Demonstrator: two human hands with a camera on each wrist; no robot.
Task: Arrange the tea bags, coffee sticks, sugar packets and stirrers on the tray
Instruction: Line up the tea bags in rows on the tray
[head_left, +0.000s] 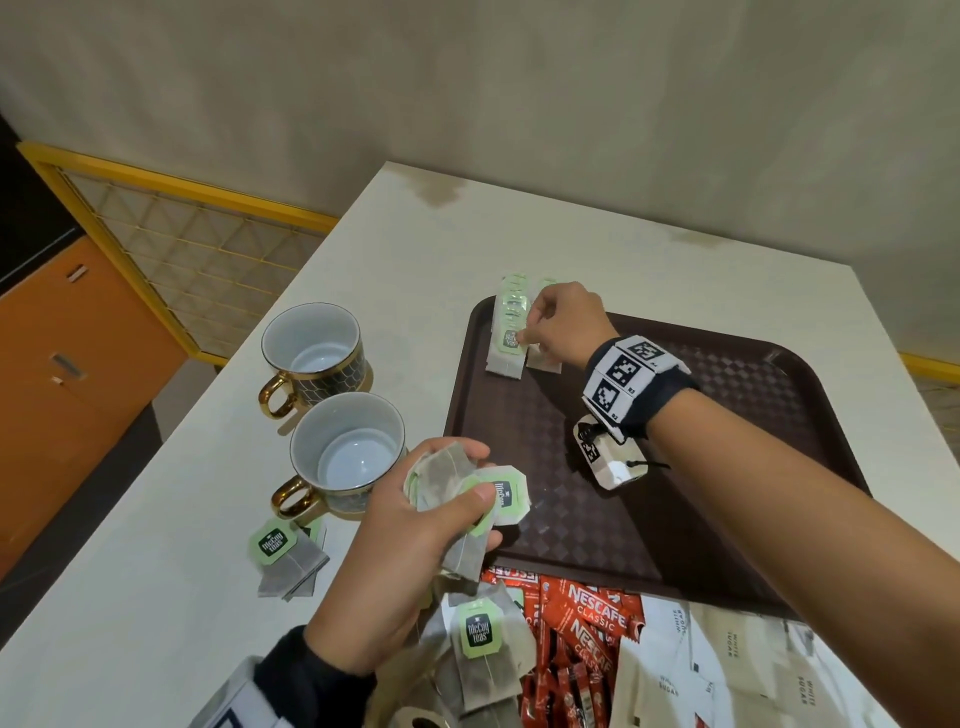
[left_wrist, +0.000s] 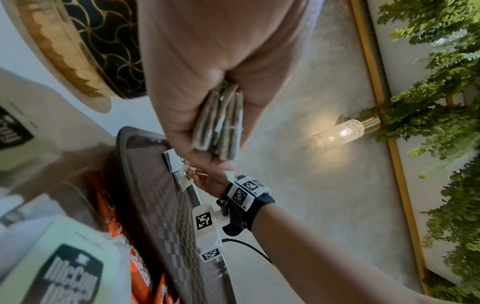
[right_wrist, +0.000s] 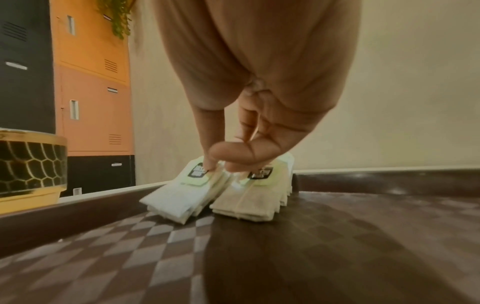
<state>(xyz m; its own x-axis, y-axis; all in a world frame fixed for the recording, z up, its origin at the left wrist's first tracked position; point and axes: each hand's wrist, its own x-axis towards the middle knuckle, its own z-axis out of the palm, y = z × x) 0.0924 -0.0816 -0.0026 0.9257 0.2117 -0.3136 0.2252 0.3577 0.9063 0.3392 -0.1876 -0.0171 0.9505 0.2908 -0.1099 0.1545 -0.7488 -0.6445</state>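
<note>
On the white desk lay our brown tray, with two patterned cups to its left. Near us sat piles of coffee sticks and sugar packets. Our left hand gripped a bunch of tea bags. Our right hand pinched a tag on the two tea bag rows at the tray's far left corner.

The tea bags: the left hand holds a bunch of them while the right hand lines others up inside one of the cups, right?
Not in a cup. The head view shows the right hand lining tea bags up on the brown tray; both cups hold nothing. The left hand does hold a bunch.
</note>
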